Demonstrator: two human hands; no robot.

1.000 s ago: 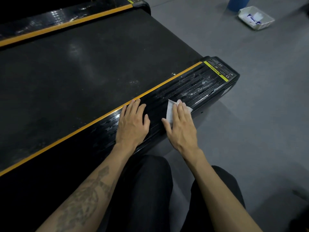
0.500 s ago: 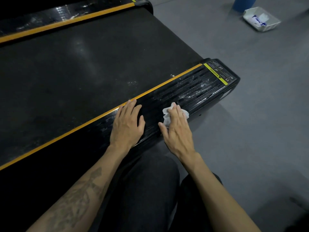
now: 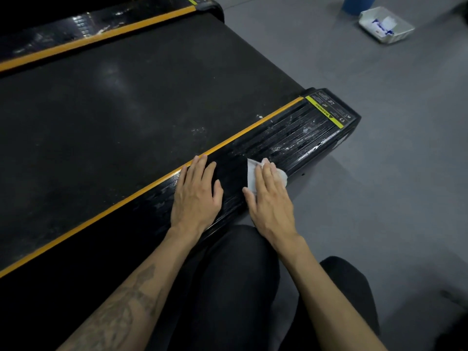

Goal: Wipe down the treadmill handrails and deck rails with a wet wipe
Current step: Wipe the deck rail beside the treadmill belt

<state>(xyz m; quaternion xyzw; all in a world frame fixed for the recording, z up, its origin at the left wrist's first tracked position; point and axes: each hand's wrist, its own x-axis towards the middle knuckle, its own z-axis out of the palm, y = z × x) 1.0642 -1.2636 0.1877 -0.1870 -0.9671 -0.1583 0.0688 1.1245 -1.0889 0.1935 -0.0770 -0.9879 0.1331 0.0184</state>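
The wipe (image 3: 253, 177) lay just right of the frame's centre, a crumpled white sheet flat on the near rail (image 3: 283, 145) — the ribbed black strip running from lower left up to the right. The right hand (image 3: 272, 202) pressed it down with straight fingers laid together over its right part, thumb spread to the left; nothing was curled round the wipe, which showed past the fingertips and to their left. Just beside it, to the left, the left hand (image 3: 196, 196) rested palm-down on the same rail, fingers straight and slightly fanned, holding nothing, its fingertips reaching the orange stripe (image 3: 114, 206) that edged the rail. A bare stretch of rail separated the two hands. Up and right of the wipe the rail carried pale streaks, and near its end cap sat a yellow warning label (image 3: 325, 112). Above the stripe the wide black belt (image 3: 126, 102) filled the left and centre of the frame, dull with a few light specks. At the upper left ran the far rail (image 3: 83, 26), glossy, with an orange stripe of its own. The grey floor (image 3: 379, 186) took up the right side; at the upper right a white tray (image 3: 405, 30) stood on it with something white and blue inside, near a blue object (image 3: 357, 3) cut by the top edge. At the bottom the person's forearms came in — the left one tattooed — over dark trousers (image 3: 235, 287).
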